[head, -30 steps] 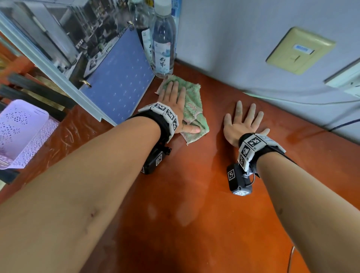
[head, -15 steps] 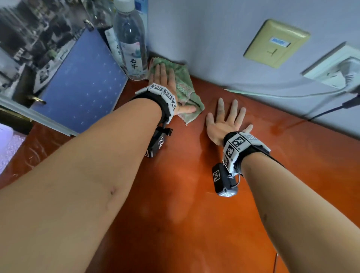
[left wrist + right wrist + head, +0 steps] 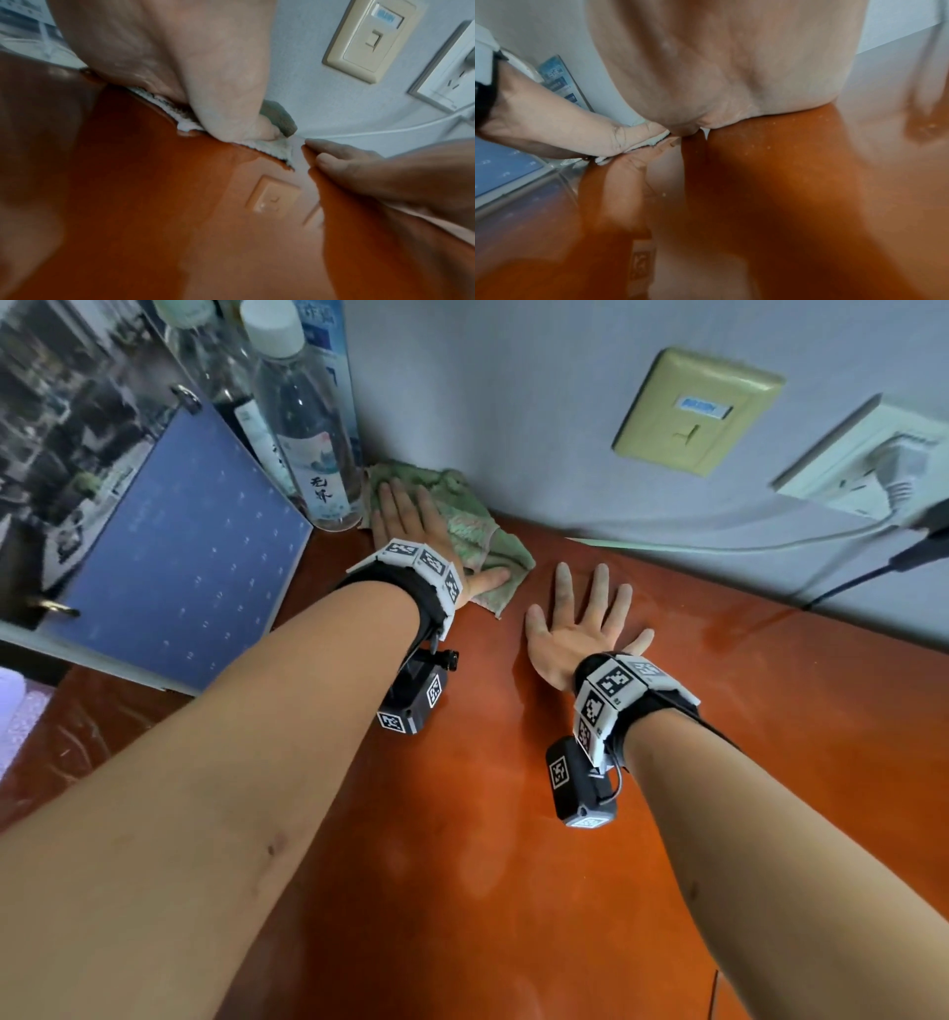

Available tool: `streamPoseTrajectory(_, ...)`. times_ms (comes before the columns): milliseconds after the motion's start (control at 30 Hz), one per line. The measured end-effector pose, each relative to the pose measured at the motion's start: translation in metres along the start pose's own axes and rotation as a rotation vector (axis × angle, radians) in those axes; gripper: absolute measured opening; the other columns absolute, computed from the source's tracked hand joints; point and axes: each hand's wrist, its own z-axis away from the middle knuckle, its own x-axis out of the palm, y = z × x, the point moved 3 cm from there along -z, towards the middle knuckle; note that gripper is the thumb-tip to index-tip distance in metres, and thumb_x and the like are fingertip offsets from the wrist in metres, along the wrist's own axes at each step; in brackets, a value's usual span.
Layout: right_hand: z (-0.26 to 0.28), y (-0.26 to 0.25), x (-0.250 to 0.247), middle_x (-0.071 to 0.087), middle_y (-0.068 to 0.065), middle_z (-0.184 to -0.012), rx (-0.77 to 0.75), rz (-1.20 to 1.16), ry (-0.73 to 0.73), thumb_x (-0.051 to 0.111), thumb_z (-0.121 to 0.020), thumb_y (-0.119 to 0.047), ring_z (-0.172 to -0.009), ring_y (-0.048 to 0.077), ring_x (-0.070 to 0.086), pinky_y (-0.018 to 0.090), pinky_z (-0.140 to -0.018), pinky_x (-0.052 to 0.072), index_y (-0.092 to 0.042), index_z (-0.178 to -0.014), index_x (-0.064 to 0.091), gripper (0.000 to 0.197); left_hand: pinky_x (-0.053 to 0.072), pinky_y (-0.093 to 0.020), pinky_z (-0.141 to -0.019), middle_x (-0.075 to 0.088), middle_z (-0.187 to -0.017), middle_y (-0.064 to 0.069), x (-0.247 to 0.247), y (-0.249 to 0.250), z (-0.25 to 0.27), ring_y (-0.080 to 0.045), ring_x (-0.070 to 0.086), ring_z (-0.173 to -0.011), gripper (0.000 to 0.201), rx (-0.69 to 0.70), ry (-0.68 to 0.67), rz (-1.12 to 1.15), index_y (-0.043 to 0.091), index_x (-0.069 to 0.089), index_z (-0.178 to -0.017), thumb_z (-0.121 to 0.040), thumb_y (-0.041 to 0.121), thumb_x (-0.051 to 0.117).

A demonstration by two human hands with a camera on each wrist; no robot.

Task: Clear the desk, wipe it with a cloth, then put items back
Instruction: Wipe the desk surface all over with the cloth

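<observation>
— So where is the cloth (image 3: 464, 531) sitting?

— At the back of the desk (image 3: 513, 814), against the wall, beside the water bottle (image 3: 308, 439). It is looking pale green, crumpled, perhaps damp; the wrist views are blurring.

— And the hands?

— The left hand (image 3: 411, 526) is pressing it flat-fingered; the right hand (image 3: 575, 629) is lying spread on bare wood.

Glossy wooden desk (image 3: 513, 814), terry cloth (image 3: 477, 531)
</observation>
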Motion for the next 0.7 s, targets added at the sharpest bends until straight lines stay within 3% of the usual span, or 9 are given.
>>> streamPoseTrajectory(300,0.001,-0.001,-0.001,-0.024,-0.005,-0.159,0.002,0.040,0.004,0.018,-0.098,-0.053,-0.146,0.024,-0.025,0.063,-0.112,-0.012,-0.044,-0.151,-0.007,0.059,-0.004,-0.047,-0.119,-0.014,-0.156,-0.024,0.013,-0.045,0.048,-0.036,-0.012,-0.145,0.134,0.045,-0.070,-0.080,-0.001,-0.011,-0.149,-0.064,0.090,0.040)
streamPoseTrajectory(700,0.003,0.002,0.001,-0.020,-0.003,-0.161,-0.026,0.058,0.025,0.017,-0.097,-0.053,-0.147,0.027,-0.022,0.064,-0.112,-0.010,-0.043,-0.152,-0.005,0.060,-0.009,-0.043,-0.117,-0.015,-0.156,-0.024,0.011,-0.077,0.081,-0.035,-0.012,-0.145,0.131,-0.061,-0.084,-0.031,-0.002,-0.011,-0.149,-0.067,0.088,0.038)
